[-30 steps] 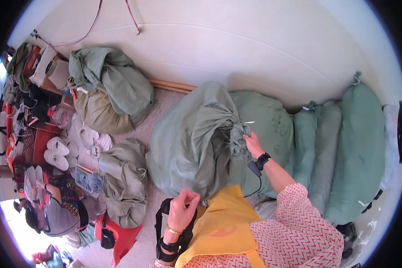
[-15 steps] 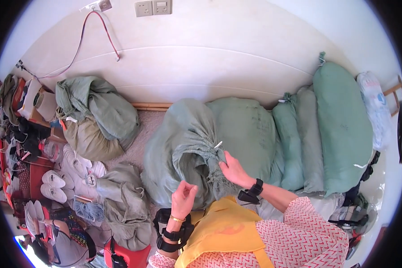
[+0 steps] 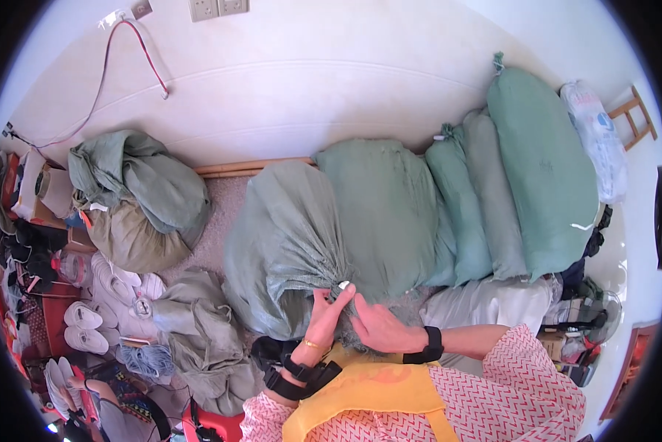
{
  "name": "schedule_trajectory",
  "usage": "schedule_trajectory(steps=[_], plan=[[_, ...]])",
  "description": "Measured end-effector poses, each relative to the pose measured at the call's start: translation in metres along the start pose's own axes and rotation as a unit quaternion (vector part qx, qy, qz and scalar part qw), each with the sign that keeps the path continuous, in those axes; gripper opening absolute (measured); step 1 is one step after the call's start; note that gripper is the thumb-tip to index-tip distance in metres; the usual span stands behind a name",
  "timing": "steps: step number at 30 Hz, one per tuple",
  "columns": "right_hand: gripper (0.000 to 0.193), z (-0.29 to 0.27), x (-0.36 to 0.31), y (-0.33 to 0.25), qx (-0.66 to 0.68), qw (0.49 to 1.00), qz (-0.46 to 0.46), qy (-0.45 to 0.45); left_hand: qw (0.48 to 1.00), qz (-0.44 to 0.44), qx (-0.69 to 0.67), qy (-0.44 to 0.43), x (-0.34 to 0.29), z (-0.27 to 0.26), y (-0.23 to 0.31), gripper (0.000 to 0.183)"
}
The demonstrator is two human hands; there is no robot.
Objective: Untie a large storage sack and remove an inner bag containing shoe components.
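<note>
- Left hand (image 3: 325,318) fingers clamped on the gathered neck of the green sack (image 3: 287,243)
- Right hand (image 3: 379,329) fingers together, pressing that neck beside it

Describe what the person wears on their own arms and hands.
The left hand is bare, with a thin gold bangle at the wrist and a black strapped band on the forearm. The right hand is bare too, with a black wristband and a pink zigzag-patterned sleeve behind it.

White slippers (image 3: 84,328) beside crumpled green sacks (image 3: 136,195)
</note>
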State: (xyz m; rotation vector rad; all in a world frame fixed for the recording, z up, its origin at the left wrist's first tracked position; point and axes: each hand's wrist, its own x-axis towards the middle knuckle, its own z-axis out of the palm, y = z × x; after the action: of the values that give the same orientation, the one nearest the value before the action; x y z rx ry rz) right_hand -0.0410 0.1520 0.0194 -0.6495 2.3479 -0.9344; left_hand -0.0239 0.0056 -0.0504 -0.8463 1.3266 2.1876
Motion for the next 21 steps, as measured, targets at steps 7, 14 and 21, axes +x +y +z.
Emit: schedule_trajectory(steps=[7, 14, 21], plan=[[0.039, 0.005, -0.048, 0.006, 0.027, 0.999, 0.037, 0.013, 0.999, 0.045, -0.026, -0.018, -0.012, 0.029, -0.031, 0.058], [0.037, -0.053, -0.082, -0.013, 0.121, 0.968, 0.059, -0.211, 0.970, 0.088, 0.202, -0.104, -0.070, 0.029, -0.032, 0.050], [0.037, -0.041, -0.031, 0.044, 0.127, 0.983, 0.015, -0.135, 0.990, 0.074, 0.119, 0.015, -0.012, 0.037, -0.024, 0.049]])
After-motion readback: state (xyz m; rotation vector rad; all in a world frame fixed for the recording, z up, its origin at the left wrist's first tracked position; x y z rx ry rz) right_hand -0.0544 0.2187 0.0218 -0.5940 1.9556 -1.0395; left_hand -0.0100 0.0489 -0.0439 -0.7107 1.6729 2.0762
